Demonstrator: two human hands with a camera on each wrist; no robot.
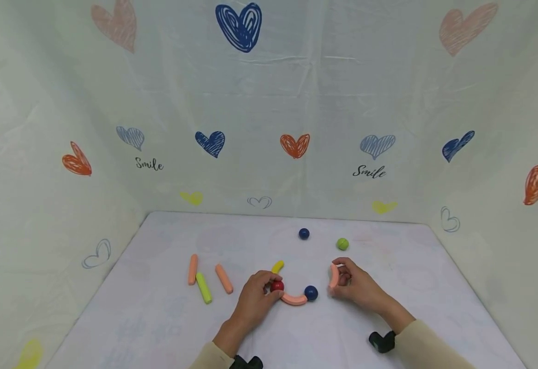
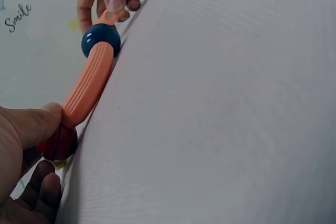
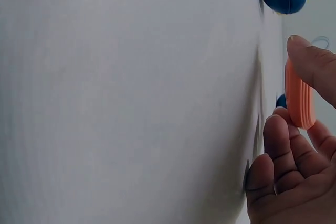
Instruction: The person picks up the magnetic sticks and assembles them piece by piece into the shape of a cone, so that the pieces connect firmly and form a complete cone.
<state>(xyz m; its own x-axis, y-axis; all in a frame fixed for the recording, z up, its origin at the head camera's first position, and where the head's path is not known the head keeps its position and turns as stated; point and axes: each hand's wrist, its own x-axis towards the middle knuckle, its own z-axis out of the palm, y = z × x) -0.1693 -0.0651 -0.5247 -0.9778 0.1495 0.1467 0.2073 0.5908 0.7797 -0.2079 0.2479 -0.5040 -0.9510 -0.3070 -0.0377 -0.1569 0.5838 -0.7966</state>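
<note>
My left hand (image 1: 256, 297) pinches a red ball (image 1: 276, 286) on the white table. A curved orange rod (image 1: 294, 299) joins that ball to a dark blue ball (image 1: 311, 292). In the left wrist view the red ball (image 2: 59, 142), the orange rod (image 2: 89, 84) and the blue ball (image 2: 101, 39) line up from my thumb outward. My right hand (image 1: 354, 284) holds a second curved orange piece (image 1: 334, 276) upright, just right of the blue ball. In the right wrist view my thumb and fingers grip that ribbed orange piece (image 3: 299, 97).
Loose on the table lie another dark blue ball (image 1: 303, 233), a green ball (image 1: 342, 244), a short yellow piece (image 1: 277, 266), two straight orange rods (image 1: 192, 269) (image 1: 224, 278) and a yellow-green rod (image 1: 203, 287). Heart-printed cloth walls (image 1: 269, 128) enclose three sides.
</note>
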